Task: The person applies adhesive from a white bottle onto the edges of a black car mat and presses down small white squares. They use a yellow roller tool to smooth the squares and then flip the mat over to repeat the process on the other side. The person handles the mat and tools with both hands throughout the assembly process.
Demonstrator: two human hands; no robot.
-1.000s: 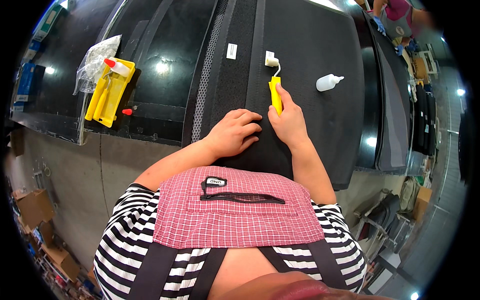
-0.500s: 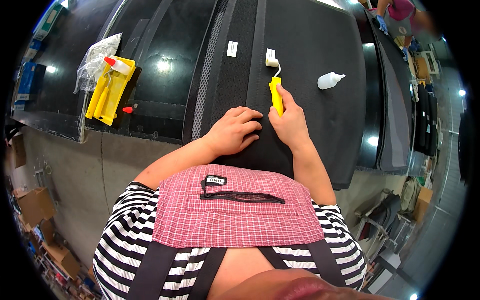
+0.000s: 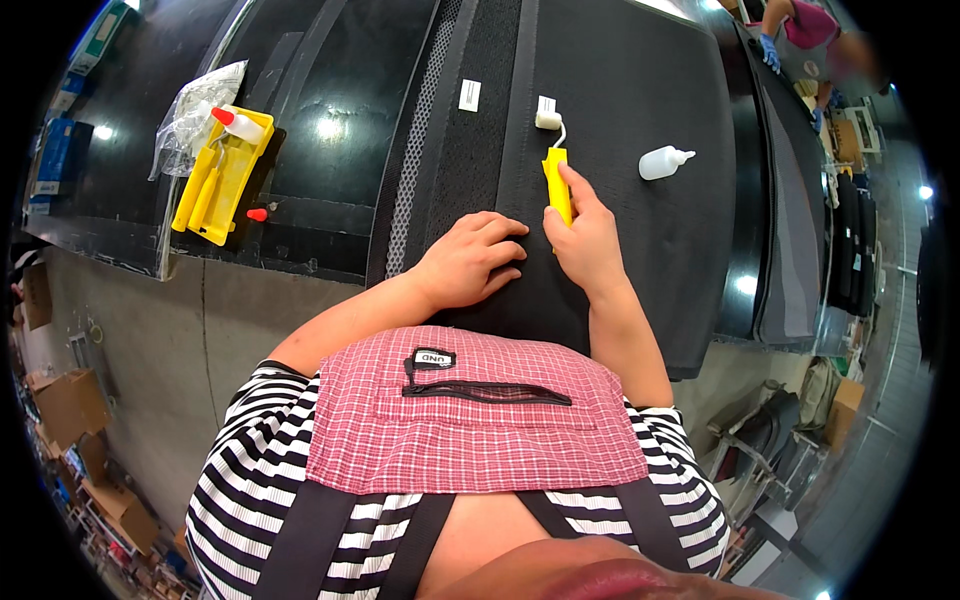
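The small roller (image 3: 553, 165) has a yellow handle and a white head. The fabric panel (image 3: 640, 120) beneath it is black, with a grey mesh strip (image 3: 425, 130). The squeeze bottle (image 3: 664, 161) is white. The tray (image 3: 222, 172) is yellow, its bottle cap red. The apron (image 3: 470, 420) is red-and-white check; the shirt (image 3: 260, 460) has black-and-white stripes.

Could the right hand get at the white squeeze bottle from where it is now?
Probably yes. The bottle lies on bare black fabric just beyond the right hand, nothing between them. But that hand grips the yellow roller, so it would have to set that down first.
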